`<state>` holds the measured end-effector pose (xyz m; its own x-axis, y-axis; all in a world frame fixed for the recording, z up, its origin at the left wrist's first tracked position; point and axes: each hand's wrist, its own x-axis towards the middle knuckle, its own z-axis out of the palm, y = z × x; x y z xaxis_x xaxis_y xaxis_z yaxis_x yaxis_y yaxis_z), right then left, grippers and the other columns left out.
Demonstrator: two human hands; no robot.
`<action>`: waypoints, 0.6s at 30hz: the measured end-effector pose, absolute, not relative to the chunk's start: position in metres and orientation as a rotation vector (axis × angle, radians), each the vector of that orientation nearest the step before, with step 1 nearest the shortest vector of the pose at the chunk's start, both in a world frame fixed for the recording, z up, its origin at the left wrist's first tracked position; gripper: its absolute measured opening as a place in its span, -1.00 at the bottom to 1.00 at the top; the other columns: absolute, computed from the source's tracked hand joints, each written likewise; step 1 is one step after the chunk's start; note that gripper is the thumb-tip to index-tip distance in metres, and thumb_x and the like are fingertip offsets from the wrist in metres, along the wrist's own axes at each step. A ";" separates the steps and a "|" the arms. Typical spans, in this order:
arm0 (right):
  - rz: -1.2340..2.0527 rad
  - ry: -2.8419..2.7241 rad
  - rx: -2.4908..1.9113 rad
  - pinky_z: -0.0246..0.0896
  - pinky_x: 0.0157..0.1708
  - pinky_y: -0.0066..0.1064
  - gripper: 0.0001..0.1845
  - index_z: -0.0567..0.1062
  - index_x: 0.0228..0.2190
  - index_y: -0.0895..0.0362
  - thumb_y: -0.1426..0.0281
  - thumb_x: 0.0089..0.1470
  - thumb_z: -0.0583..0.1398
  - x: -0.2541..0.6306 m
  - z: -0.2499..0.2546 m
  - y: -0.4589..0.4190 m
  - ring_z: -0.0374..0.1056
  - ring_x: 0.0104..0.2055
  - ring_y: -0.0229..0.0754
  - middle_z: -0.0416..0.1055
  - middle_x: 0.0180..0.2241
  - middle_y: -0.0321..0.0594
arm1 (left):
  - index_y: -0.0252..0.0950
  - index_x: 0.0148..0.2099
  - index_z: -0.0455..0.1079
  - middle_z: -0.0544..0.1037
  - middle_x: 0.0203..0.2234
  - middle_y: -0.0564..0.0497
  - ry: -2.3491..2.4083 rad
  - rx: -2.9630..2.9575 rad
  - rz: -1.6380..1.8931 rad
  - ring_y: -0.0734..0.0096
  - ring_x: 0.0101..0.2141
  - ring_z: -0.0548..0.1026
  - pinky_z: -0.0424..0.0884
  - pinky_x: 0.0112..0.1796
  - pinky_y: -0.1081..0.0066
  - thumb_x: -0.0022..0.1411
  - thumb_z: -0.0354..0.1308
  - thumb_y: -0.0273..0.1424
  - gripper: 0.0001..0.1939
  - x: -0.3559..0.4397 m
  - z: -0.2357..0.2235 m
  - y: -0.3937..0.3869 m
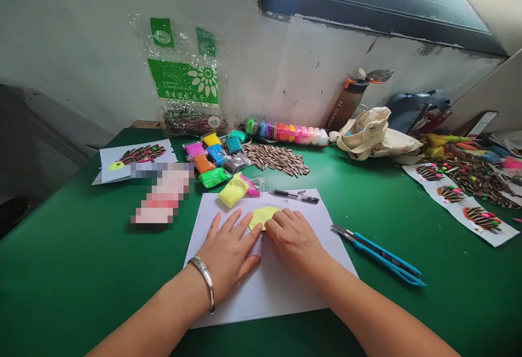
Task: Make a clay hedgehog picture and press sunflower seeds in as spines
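On a white sheet of paper (302, 286) lies a flat patch of yellow modelling clay (263, 217). My left hand (230, 253), with a silver bangle at the wrist, rests flat on the paper, fingers spread. Its index fingertip touches the clay's lower left edge. Closed with curled fingers, my right hand (293, 237) presses at the right side of the clay; its fingertips are hidden. A black pen (293, 196) lies across the paper's top. Beside it sit a yellow clay packet (234, 191) and a small pink packet (253, 185).
Behind are several coloured clay packets (218, 154), loose sunflower seeds (281, 159) and a seed bag (190, 85). A blue utility knife (383, 256) lies right of the paper. Seed-covered pictures (483, 218) are at far right, another picture (136, 158) at left. A bottle (346, 101) leans against the wall.
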<state>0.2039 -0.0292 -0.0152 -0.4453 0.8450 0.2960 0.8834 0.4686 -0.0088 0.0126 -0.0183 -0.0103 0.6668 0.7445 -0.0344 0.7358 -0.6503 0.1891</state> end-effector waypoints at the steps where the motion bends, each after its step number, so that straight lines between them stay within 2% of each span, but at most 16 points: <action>1: -0.209 -2.459 -1.486 -0.20 -0.40 -0.32 -0.85 0.37 -0.51 0.13 0.59 0.02 0.18 0.203 -0.015 -0.029 0.10 -0.40 -0.16 0.34 -0.47 -0.23 | -0.11 0.28 0.15 0.21 0.26 -0.09 1.206 2.697 0.066 -0.06 0.26 0.05 -0.04 0.16 -0.25 0.29 0.04 -0.29 -0.48 0.013 -0.010 -0.018; 11: 0.173 -2.289 -1.631 -0.10 -0.35 -0.39 -0.82 0.45 -0.43 0.14 0.52 0.18 0.10 0.230 -0.008 -0.025 0.20 -0.33 -0.21 0.36 -0.41 -0.23 | -0.06 0.28 0.14 0.20 0.26 -0.08 1.209 2.683 0.035 -0.06 0.26 0.05 -0.04 0.15 -0.26 0.30 0.02 -0.27 -0.49 0.013 -0.008 -0.019; 18: 0.028 -2.439 -1.558 -0.13 -0.35 -0.36 -0.83 0.42 -0.48 0.13 0.53 0.14 0.13 0.221 -0.009 -0.029 0.14 -0.38 -0.21 0.35 -0.45 -0.25 | 0.03 0.26 0.18 0.20 0.26 -0.10 1.207 2.682 0.058 -0.10 0.26 0.05 -0.05 0.13 -0.29 0.30 0.02 -0.25 -0.52 0.013 -0.011 -0.018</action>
